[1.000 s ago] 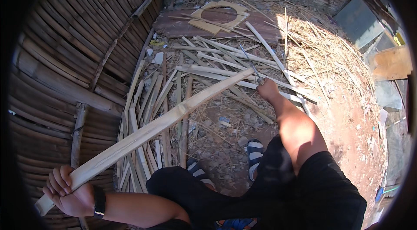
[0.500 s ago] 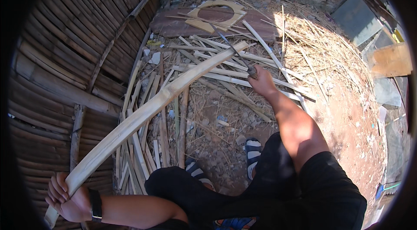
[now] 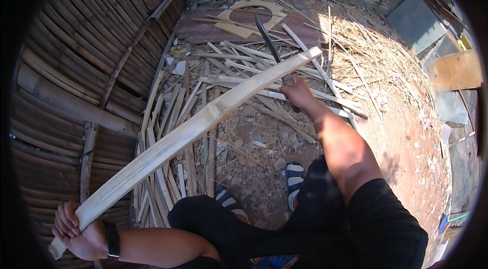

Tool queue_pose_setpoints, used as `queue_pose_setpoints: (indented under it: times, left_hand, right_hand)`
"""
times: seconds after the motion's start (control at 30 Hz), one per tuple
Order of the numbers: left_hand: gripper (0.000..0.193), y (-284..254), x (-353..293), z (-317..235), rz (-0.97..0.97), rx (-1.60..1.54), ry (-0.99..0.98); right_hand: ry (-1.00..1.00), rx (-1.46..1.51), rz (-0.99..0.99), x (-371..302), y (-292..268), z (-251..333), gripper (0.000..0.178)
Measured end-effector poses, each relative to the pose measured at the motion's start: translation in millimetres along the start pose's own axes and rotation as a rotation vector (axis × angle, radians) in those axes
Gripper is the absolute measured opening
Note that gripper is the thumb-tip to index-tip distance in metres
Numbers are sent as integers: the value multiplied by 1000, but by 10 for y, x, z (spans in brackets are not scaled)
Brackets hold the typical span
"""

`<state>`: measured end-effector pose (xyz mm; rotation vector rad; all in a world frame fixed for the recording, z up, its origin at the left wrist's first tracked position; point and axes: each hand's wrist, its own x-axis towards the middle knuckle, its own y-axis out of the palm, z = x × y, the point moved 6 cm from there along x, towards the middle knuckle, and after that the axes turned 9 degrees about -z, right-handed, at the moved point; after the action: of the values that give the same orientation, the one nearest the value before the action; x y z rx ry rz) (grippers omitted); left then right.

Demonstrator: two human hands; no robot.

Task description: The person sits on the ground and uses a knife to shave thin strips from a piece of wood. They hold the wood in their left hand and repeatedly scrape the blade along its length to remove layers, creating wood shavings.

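Note:
My left hand (image 3: 79,231), at the lower left, is wrapped round the near end of a long pale bamboo strip (image 3: 206,116). The strip slants up and away to the right, with a joint bulging about its middle. My right hand (image 3: 298,93) grips the handle of a machete (image 3: 268,39), whose dark blade points away and slightly left. The blade's lower part lies behind the strip's far portion; whether they touch I cannot tell. The far end of the strip reaches just past my right hand.
Several split bamboo strips (image 3: 236,80) lie crisscrossed on the ground ahead. Straw-like shavings (image 3: 361,48) spread at the right. A board with a round cutout (image 3: 277,10) lies at the back. A bamboo wall (image 3: 56,86) stands at left; grey panels (image 3: 417,22) lean at right.
The bamboo strip has shifted right at its far end, its face turned wider toward me. My right hand has moved slightly left, and the machete blade now stands steeper.

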<state>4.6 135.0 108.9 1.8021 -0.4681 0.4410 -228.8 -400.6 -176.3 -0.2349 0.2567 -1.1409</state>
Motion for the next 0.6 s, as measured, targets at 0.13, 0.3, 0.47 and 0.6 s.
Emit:
queue_pose_setpoints:
  times: [0.13, 0.3, 0.47, 0.6]
  left_hand:
    - [33, 42, -33, -72, 54, 27, 54]
    - [35, -4, -22, -203, -7, 104, 141]
    - [35, 44, -41, -130, -9, 184, 184]
    - [35, 52, -38, -95, 34, 192, 167]
  right_hand:
    - [193, 229, -49, 143, -219, -320, 18]
    - [452, 438, -336, 246, -605, -553, 10]
    - [304, 289, -281, 209, -642, -442, 11]
    - [277, 446, -133, 107, -252, -216, 15]
